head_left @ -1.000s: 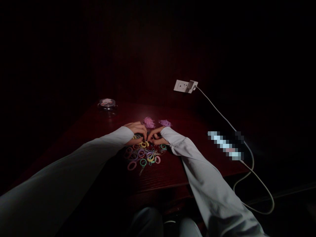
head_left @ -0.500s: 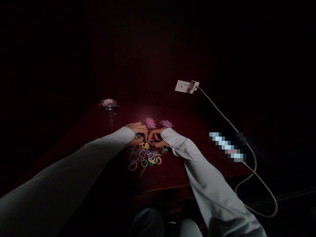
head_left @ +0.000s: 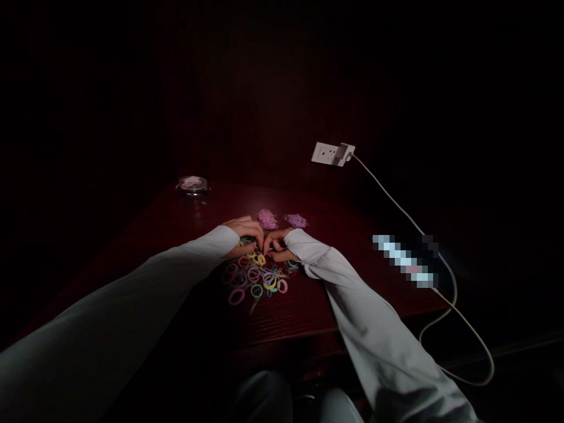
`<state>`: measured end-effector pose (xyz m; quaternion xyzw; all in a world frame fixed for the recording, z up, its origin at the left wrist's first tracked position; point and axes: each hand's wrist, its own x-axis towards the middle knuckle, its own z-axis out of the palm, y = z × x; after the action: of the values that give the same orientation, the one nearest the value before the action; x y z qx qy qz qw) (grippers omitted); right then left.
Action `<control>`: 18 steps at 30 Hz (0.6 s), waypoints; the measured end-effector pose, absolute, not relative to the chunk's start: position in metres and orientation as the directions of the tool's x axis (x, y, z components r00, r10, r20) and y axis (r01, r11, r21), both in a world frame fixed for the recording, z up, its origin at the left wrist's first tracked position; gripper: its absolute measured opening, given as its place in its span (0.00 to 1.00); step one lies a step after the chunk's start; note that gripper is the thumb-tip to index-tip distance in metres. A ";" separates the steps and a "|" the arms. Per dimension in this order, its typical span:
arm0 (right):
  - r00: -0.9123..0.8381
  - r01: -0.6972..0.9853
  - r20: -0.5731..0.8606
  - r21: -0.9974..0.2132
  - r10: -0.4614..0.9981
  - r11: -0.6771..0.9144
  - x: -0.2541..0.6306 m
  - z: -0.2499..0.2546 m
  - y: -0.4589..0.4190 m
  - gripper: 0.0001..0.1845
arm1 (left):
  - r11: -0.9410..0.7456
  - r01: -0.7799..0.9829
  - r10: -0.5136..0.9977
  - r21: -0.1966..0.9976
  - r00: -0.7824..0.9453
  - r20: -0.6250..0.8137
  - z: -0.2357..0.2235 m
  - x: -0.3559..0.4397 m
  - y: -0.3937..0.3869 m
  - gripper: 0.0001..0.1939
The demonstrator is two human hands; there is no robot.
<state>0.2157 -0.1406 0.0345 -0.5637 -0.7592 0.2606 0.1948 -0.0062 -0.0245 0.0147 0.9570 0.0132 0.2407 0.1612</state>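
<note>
My left hand [head_left: 247,231] is over the back of a loose pile of coloured hair ties [head_left: 253,275], fingers curled down and drawn together. Close beside it, my right hand [head_left: 279,243] is bent inward with its fingertips pinched, nearly meeting the left ones. What the fingertips hold is too small and dark to make out. Just behind the hands lie a pink bunch of thin elastic bands [head_left: 267,219] and a purple bunch of thin bands [head_left: 296,221]. Yellow, pink, purple and green rings spread in front of the hands.
A clear lidded jar [head_left: 192,191] stands at the back left of the dark red table [head_left: 286,323]. On the right lies a blurred-out bright phone-like object [head_left: 403,258]. A white cable [head_left: 388,191] runs from it to a charger in the wall socket [head_left: 326,154].
Both hands stay at the same spot, with only slight finger movement between them. A small shiny spot seen earlier at the fingertips no longer shows clearly. The view has shifted very slightly.
</note>
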 end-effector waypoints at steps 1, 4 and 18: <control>-0.295 0.736 0.010 -0.635 0.955 0.234 0.215 0.036 -0.143 0.04 | -0.946 -0.057 0.104 0.318 0.879 0.466 0.016 -0.006 -0.025 0.14; -0.288 0.653 0.046 -0.722 0.957 0.231 0.216 0.040 -0.147 0.08 | -0.947 -0.074 0.100 0.313 0.857 0.506 0.018 -0.007 -0.024 0.14; 0.224 0.671 0.349 -0.733 0.910 0.116 0.252 0.010 -0.095 0.20 | -0.953 -0.025 0.164 0.300 0.794 0.586 0.018 -0.007 -0.027 0.14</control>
<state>0.2522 -0.0949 0.0103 -0.6504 -0.6074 0.1375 0.4349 -0.0074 -0.0274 0.0180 0.9354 0.0371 0.3189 0.1480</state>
